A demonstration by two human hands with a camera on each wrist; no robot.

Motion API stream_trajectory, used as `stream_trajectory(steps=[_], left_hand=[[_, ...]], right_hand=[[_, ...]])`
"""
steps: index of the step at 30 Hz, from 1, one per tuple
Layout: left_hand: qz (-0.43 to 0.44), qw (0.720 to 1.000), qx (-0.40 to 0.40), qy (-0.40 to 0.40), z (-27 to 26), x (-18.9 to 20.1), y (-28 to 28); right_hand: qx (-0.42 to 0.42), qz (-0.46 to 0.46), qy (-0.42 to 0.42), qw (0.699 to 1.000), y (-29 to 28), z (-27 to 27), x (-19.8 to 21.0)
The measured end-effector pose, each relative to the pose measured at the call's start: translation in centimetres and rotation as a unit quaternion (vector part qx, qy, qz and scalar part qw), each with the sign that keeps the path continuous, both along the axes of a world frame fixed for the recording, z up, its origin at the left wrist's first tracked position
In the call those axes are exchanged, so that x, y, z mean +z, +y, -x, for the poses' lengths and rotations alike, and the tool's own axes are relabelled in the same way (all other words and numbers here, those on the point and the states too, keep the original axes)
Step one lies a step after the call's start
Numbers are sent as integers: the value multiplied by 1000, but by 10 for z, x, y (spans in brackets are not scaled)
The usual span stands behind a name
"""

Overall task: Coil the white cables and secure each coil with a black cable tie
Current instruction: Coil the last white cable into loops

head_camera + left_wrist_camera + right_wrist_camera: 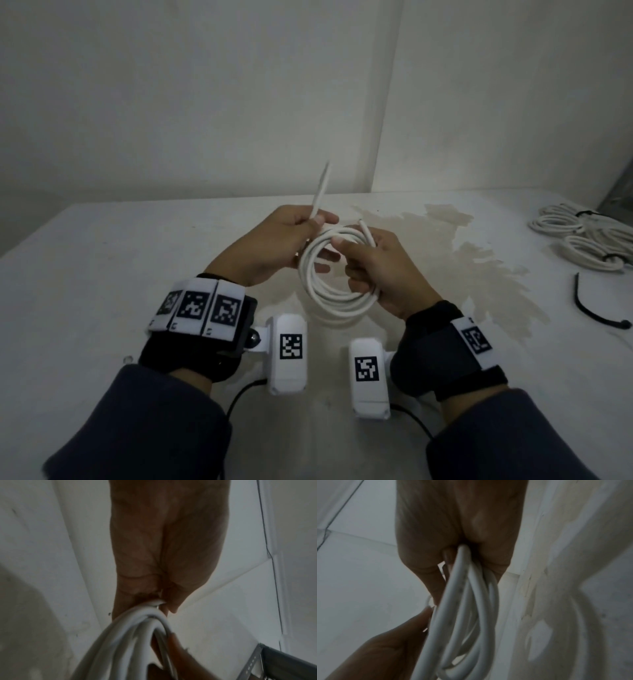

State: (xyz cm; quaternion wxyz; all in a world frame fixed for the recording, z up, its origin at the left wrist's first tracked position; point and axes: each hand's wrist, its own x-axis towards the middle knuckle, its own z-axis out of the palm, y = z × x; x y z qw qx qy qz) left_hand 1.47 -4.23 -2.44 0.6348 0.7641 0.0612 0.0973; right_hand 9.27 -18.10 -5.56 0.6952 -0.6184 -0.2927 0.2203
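White cable (337, 270) wound in round coil, held above table (102, 267) near centre, between both hands. Right hand (383, 270) clamped on coil's right side, fingers curled round bundled loops (one short end pokes up past thumb). Left hand (274, 243) pinches other free end, which sticks up and away. Far right on table: finished coils (582, 240) with black ties. Loose black cable tie (596, 310) lies nearer, right edge.

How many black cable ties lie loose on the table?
1. The loose black cable tie lies on the table at the right, nearer than the tied coils. Others may be outside the view.
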Motion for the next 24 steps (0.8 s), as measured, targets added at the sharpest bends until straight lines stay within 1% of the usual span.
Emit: stream_trajectory(steps=[3,6,9,12,16,19,21,23,24], left_hand=[[-6,1000,4,12,-4,-7,-11],[-8,1000,22,0,-11,-11,-17],[2,999,50,-2,-17,-15,-24],[29,993,113,-23,-22,-21,-33],[59,977,201,-24,-26,-26,-34],[84,963,253,-32,-25,-24,-29],[85,957,276,-38,-23,-23,-24],[67,955,286,-39,-21,-23,-20],[51,957,282,-38,-21,-23,-19]], right_hand=[[7,11,-5,1000,-1,0,-1],[-5,0,35,999,-4,-2,2],[-27,1,44,999,-4,-3,2],[-61,-9,78,995,-3,-7,3],[-54,-102,153,981,-1,-4,4],[-53,-122,134,982,2,0,2],[-69,-95,99,988,3,-1,1],[-104,-73,44,991,1,-6,-3],[-136,-81,15,987,-1,-9,-4]])
